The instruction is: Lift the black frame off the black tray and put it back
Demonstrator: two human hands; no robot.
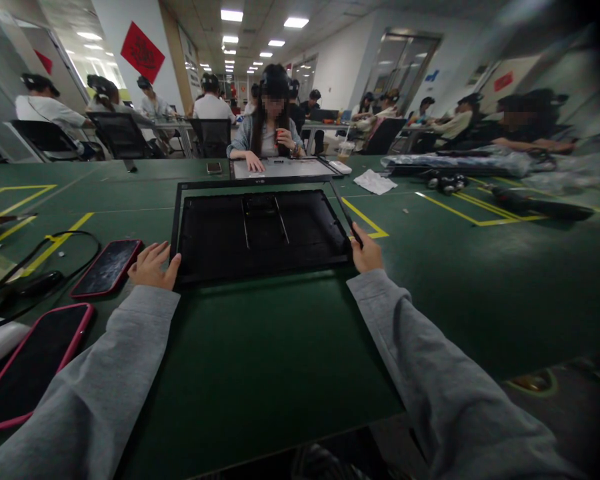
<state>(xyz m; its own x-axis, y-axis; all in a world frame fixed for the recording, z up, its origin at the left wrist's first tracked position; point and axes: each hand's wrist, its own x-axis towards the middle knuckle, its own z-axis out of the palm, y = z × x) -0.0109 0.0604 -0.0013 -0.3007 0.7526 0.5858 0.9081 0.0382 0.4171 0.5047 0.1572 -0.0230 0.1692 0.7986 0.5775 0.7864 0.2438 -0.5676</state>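
A thin black monitor bezel [220, 185], with a small light logo on its top strip, is tilted up at its far side. Behind and within it, a black monitor back cover [210, 230] lies on the green table, hollow side up, with two thin light strips near its middle. My left hand [155, 265] has the bezel's left side between thumb and fingers. On the opposite side, my right hand [365, 248] is closed around the bezel's right strip. Whether the bezel's near edge touches the cover, I cannot tell.
Two phones with pink-red edges [107, 268] [35, 360] lie left, near black cables [87, 243]. Across the green table [260, 373] a co-worker [275, 120] sits with a hand on a grey panel [295, 168]. Crumpled tissue [375, 181] and plastic-wrapped parts [445, 163] lie right.
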